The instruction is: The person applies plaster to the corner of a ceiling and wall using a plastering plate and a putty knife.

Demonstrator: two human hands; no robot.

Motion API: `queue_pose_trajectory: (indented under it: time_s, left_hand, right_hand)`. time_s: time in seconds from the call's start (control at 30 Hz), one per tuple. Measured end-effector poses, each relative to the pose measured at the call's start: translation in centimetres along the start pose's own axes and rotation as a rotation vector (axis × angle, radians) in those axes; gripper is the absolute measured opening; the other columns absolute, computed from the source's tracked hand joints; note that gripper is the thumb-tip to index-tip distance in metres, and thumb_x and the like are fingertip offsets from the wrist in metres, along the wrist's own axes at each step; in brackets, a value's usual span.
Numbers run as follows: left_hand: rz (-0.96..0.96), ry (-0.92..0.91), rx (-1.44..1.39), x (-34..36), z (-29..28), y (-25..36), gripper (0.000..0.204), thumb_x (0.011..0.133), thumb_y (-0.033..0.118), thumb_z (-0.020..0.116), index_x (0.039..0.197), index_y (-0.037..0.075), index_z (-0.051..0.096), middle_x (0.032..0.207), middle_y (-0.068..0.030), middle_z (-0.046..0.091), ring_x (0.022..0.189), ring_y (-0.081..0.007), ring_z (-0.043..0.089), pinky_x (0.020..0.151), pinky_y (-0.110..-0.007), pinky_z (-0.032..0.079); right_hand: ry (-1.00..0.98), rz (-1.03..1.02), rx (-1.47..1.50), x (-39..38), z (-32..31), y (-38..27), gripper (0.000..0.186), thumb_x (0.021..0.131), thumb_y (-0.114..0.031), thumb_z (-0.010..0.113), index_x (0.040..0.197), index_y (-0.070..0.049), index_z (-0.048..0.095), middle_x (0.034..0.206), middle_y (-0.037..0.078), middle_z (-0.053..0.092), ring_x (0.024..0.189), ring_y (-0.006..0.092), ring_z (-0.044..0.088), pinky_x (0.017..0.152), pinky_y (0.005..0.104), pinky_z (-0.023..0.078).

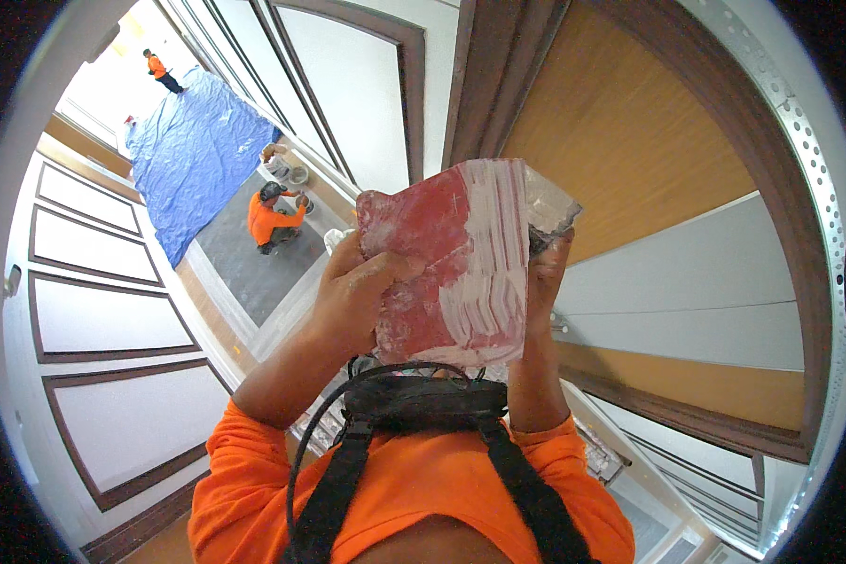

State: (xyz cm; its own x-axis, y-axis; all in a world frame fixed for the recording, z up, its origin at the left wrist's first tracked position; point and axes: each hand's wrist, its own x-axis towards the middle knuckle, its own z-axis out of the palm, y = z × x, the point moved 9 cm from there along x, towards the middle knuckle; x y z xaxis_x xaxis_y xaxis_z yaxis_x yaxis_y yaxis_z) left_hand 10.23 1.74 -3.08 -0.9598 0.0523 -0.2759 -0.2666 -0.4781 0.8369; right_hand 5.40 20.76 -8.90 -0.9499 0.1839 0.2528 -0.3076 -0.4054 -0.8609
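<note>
My left hand [352,287] grips a flat red plastic board [418,221] by its left edge, thumb across the front face. Thick ridges of white paste [494,254] streak the board's right side. It is held up in front of my chest, nearly facing me. Beyond its right edge my right hand [549,263] is closed on a scraper [551,202] with a greyish, paste-smeared blade. The scraper's blade lies against or just behind the board's upper right corner; I cannot tell whether they touch. The board hides part of my right hand and the scraper's handle.
A brown-framed wood panel [630,141] stands close on the right. To the left runs a row of white panels [127,432] with dark trim. Below, a person in orange [271,224] crouches beside buckets [297,176]. A blue tarp [193,155] covers floor farther off, where another person [160,71] stands.
</note>
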Motion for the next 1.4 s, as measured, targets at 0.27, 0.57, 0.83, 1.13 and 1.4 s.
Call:
queue_pose_trajectory:
  time_s: [0.27, 0.57, 0.83, 1.13, 1.4]
  left_hand:
    - [0.752, -0.212, 1.105, -0.7, 2.8, 6.8, 0.026, 0.07, 0.005, 0.06, 0.096, 0.001, 0.059, 0.09, -0.0071, 0.062, 0.08, -0.018, 0.06, 0.073, -0.028, 0.048]
    - [0.849, -0.316, 1.274, -1.9, 6.9, 4.7, 0.027, 0.066, 0.004, 0.062, 0.093, 0.003, 0.062, 0.091, -0.0097, 0.062, 0.089, -0.0228, 0.059, 0.077, -0.03, 0.046]
    - [0.069, -0.118, 0.239, 0.2, 5.0, 0.8, 0.029, 0.071, 0.002, 0.054, 0.099, -0.002, 0.057, 0.091, -0.0089, 0.062, 0.081, -0.0185, 0.061, 0.072, -0.029, 0.049]
    - [-0.156, -0.396, -0.35, 2.4, 4.9, -3.2, 0.047, 0.068, 0.005, 0.049, 0.114, -0.003, 0.047, 0.102, -0.0145, 0.059, 0.088, -0.023, 0.061, 0.081, -0.034, 0.049]
    - [-0.238, -0.64, -0.748, 2.0, 6.1, -3.3, 0.056, 0.064, 0.01, 0.051, 0.118, -0.004, 0.043, 0.107, -0.0199, 0.056, 0.093, -0.0309, 0.059, 0.089, -0.042, 0.045]
  right_hand:
    - [0.027, -0.139, -0.312, 0.2, 0.4, -2.4, 0.042, 0.085, -0.008, 0.051, 0.12, 0.0, 0.029, 0.112, 0.017, 0.045, 0.102, 0.0232, 0.046, 0.089, 0.0338, 0.036]
    - [0.258, 0.287, 0.426, -0.2, -2.2, 3.3, 0.06, 0.086, -0.056, 0.029, 0.123, -0.009, 0.039, 0.115, 0.008, 0.049, 0.103, 0.0217, 0.052, 0.085, 0.0383, 0.046]
    - [0.146, 0.137, 0.202, -1.2, -0.8, 0.1, 0.048, 0.085, -0.04, 0.037, 0.12, -0.007, 0.041, 0.109, 0.011, 0.053, 0.098, 0.025, 0.054, 0.082, 0.0384, 0.046]
    - [0.017, -0.326, -0.672, -1.8, 1.8, -5.8, 0.038, 0.084, -0.022, 0.047, 0.117, -0.004, 0.043, 0.103, 0.014, 0.057, 0.094, 0.0286, 0.056, 0.079, 0.0384, 0.046]
    - [0.03, -0.17, -0.638, -1.6, 1.9, -3.5, 0.036, 0.082, -0.004, 0.052, 0.116, -0.001, 0.042, 0.099, 0.019, 0.058, 0.09, 0.033, 0.058, 0.076, 0.0402, 0.046]
